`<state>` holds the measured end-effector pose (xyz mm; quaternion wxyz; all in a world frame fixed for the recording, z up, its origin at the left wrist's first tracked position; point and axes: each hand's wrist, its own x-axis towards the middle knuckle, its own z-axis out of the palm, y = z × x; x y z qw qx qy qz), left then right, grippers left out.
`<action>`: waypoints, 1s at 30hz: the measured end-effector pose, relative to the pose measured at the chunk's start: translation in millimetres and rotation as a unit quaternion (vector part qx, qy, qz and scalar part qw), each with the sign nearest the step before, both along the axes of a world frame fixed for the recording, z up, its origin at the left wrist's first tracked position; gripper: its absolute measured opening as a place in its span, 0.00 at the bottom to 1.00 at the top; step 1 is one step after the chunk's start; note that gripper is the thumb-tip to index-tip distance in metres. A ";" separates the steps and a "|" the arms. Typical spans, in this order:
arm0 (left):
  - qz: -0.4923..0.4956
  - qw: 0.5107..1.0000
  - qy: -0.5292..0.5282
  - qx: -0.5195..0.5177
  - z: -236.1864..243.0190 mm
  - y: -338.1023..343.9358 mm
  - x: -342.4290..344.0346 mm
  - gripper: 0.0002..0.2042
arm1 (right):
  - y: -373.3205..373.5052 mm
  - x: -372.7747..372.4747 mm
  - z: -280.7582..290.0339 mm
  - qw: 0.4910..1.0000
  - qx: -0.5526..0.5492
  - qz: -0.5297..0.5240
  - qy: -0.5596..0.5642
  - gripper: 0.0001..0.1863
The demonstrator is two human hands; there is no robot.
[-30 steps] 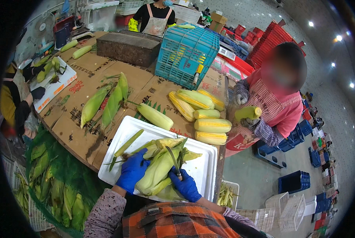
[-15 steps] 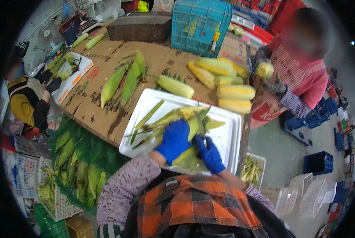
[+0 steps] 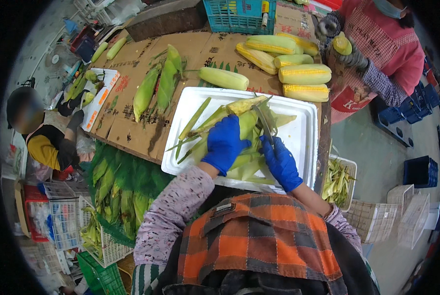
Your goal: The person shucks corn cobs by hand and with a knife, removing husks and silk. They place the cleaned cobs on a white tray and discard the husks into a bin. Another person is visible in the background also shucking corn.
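Observation:
Both my hands wear blue gloves and work over a white foam tray (image 3: 306, 118) strewn with green husk leaves. My left hand (image 3: 223, 145) is closed on a green ear of corn (image 3: 248, 124) lying among the husks, its fingers partly hidden. In my right hand (image 3: 282, 163) is a knife (image 3: 265, 118), its blade pointing away and slightly left, close beside the ear. Loose husk strips (image 3: 195, 118) lie to the left in the tray. Just beyond the tray's far edge rests a trimmed pale-green ear (image 3: 223, 78).
Trimmed yellow ears (image 3: 304, 73) lie at the far right, before a blue crate (image 3: 239, 14). Two unhusked ears (image 3: 165, 83) are on the cardboard. A co-worker (image 3: 377, 54) at right holds an ear; another person (image 3: 45, 132) works at left. A husk-filled basket (image 3: 345, 184) stands below right.
My view has shifted, moving the whole scene in the picture. My right hand and the knife have moved a little to the right, farther from my left hand, which keeps its hold.

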<state>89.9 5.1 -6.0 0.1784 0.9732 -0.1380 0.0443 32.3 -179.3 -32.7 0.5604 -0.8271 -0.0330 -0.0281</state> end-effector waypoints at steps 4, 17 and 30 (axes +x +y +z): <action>0.003 0.995 0.096 -0.040 11.8 12.1 -4.8 0.29 | -7.9 -7.5 3.1 0.993 -0.119 -0.007 -0.025 0.09; -0.017 0.990 0.139 -0.028 -1.8 12.3 -2.2 0.27 | -12.1 -5.2 6.8 0.951 -0.291 0.069 0.082 0.10; -0.004 0.994 0.097 -0.055 -6.7 13.1 -6.1 0.26 | -9.7 28.8 -42.0 0.944 -0.305 0.117 -0.035 0.20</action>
